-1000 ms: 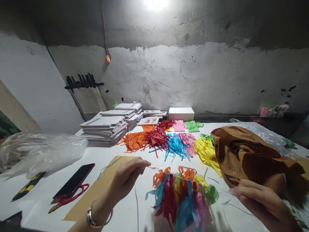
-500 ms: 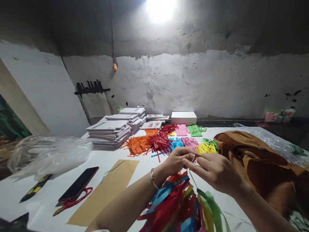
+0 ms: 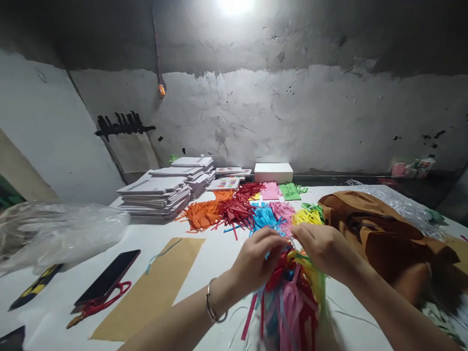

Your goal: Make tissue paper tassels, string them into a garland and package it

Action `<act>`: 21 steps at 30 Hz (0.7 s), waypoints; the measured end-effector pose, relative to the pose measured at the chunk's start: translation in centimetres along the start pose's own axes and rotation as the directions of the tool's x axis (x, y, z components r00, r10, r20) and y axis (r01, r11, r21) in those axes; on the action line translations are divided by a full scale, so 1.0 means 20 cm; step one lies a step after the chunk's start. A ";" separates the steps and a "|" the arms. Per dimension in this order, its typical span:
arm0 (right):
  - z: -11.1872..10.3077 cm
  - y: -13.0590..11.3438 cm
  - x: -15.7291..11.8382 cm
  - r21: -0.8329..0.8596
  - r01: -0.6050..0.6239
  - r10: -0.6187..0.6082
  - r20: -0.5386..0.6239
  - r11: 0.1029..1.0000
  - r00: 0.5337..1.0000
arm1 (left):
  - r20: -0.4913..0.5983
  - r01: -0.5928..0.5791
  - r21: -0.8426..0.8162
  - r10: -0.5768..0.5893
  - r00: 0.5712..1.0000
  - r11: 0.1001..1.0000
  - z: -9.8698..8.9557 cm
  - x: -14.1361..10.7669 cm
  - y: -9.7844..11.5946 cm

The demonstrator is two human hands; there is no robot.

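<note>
My left fingers [image 3: 271,238] are curled closed at the top of the multicolored tassel bunch [image 3: 290,302]; my right fingers [image 3: 300,233] pinch close beside them, though I can't tell on what. The bunch hangs between my hands. Beyond it lie blue strips [image 3: 263,217]; left of it, brown paper [image 3: 153,287]; right, a brown bag [image 3: 369,219].

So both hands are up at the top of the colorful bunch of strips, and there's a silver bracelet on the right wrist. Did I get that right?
Not quite: the silver bracelet is on the left wrist, as the head view shows. The left hand and right hand are indeed at the top of the bunch of strips.
</note>
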State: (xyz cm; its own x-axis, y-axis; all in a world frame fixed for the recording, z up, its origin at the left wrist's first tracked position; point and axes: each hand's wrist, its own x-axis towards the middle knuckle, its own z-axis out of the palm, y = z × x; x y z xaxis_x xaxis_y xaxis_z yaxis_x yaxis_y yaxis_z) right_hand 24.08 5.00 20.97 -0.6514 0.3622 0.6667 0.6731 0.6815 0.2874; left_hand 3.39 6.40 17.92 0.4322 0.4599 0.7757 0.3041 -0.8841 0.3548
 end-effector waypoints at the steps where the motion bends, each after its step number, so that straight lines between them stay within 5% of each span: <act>1: 0.00 -0.01 0.00 0.017 -0.011 0.011 0.001 1.000 1.000 | 0.080 -0.014 0.067 0.008 0.997 0.998 0.02 -0.04 0.01; 5: 0.01 -0.06 0.01 0.092 -0.052 0.054 -0.011 0.994 0.998 | 0.247 -0.024 0.340 -0.064 0.967 0.940 0.12 -0.12 0.01; 10: 0.03 -0.13 0.00 0.184 -0.092 0.099 -0.031 0.979 0.995 | 0.368 -0.110 0.375 -0.039 0.929 0.921 0.17 -0.10 0.00; 21: 0.04 -0.09 -0.18 0.218 -0.195 0.198 0.006 0.956 0.980 | 0.518 -0.029 0.413 -0.209 0.830 0.910 0.03 -0.18 0.03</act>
State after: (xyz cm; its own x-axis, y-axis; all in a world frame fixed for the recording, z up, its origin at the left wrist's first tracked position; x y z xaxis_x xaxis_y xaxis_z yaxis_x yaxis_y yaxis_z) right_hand 24.97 3.08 17.50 -0.5069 0.4937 0.7066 0.6941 0.7199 -0.0050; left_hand 2.53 4.30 15.07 0.7346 0.6089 0.2993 0.6152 -0.7838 0.0847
